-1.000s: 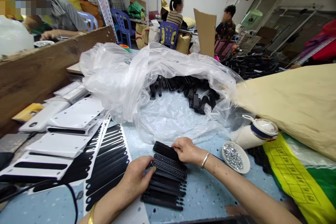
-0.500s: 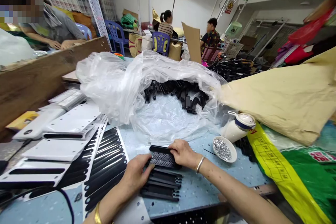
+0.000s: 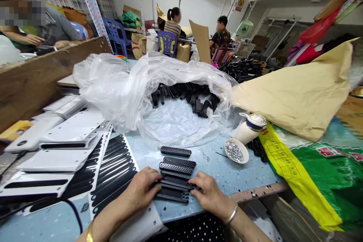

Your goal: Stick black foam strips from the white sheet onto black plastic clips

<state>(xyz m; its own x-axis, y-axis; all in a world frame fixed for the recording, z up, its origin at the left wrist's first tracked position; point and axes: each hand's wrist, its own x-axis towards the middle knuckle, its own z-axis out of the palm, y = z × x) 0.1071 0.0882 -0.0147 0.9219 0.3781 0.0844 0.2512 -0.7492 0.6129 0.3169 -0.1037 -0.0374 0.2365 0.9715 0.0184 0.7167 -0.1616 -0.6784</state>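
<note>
Both hands are at the ends of a row of slim black plastic strips (image 3: pixel 172 190) lying near the table's front edge. My left hand (image 3: pixel 145 186) pinches the left end of a strip between thumb and fingers. At its right end my right hand (image 3: pixel 209 191) has thumb and fingertips closed on the same strip. Just beyond the hands, two black strips with a mesh-patterned top (image 3: pixel 178 166) lie side by side. A separate mesh-patterned strip (image 3: pixel 176 151) rests a little farther back. The fingers partly hide the strip ends.
A clear plastic bag (image 3: pixel 113 98) holding many black strips (image 3: pixel 198 102) lies behind. To the right are a white bowl (image 3: pixel 244 155) of small metal pieces, a tilted white bottle (image 3: pixel 245 130) and a green-yellow sack (image 3: pixel 320 181). Sheets of black adhesive strips (image 3: pixel 113 170) lie left.
Both hands have come nearer to me, from the mesh-patterned strips to the smooth ones. The mesh-patterned strips now lie released, one apart from the others. My view has shifted slightly.
</note>
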